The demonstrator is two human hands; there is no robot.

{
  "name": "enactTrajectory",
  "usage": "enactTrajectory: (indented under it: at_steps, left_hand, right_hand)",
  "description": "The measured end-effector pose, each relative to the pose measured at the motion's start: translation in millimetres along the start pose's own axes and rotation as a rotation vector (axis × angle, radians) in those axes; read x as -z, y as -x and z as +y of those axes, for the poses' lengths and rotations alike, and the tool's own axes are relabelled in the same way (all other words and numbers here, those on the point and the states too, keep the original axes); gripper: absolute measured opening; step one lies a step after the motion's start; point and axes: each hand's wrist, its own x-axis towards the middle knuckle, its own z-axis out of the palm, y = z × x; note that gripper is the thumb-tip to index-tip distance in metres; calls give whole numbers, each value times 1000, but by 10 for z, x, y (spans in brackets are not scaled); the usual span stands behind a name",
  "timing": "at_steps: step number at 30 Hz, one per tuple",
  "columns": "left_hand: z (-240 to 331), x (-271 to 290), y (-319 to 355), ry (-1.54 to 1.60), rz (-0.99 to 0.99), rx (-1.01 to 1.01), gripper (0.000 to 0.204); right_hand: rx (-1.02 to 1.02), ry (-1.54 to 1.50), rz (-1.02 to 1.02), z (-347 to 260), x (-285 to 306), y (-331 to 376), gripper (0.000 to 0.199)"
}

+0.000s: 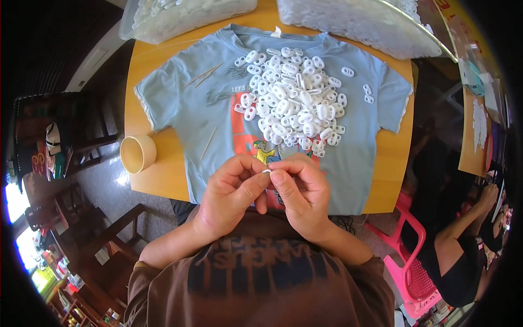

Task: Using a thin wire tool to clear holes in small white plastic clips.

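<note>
Both hands meet over the lower part of a blue T-shirt (207, 128) spread on a table. Between the fingertips of my left hand (231, 191) and my right hand (302, 193) is a small white plastic piece (266, 171), mostly covered by the fingers. It looks like one of the white two-hole cord locks (291, 95) heaped on the shirt just beyond my hands. Several thin wooden sticks (204, 75) lie on the shirt's left side, with one more stick (208, 143) nearer my left hand. Small dark grey bits (219, 97) are gathered beside the heap.
Two clear plastic bins (190, 19) (359, 27) full of white pieces stand at the table's far edge. A round tan cup (138, 154) sits at the left edge. Right of the table are a pink plastic chair (411, 267) and another person's arm (463, 223).
</note>
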Motion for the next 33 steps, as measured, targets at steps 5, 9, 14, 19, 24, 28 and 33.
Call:
enactTrajectory:
  at_steps: [5,9,14,19,24,28,33]
  left_hand:
    - [-1,31,-23,49,50,18,3]
    - [-29,77,-4,56,59,-5,3]
    - [-31,95,-6,87,6,-19,4]
    - [0,100,41,100,23,-58,5]
    - [87,105,90,147,-3,-82,6]
    - [80,129,128,168,-35,-130,7]
    - [101,183,197,206,-76,-126,8]
  right_hand:
    - [180,434,62,-114,159,-53,22]
    - [422,1049,215,-189,469,-215,23]
    - [378,1228,168,-175,660,-284,26]
    - [349,1211,130,-202,623,-309,23]
    - [369,1233,65,-208,630,-300,24]
    - [381,1237,55,-209,629,-325,19]
    - [383,1217,58,-221,594,-290,15]
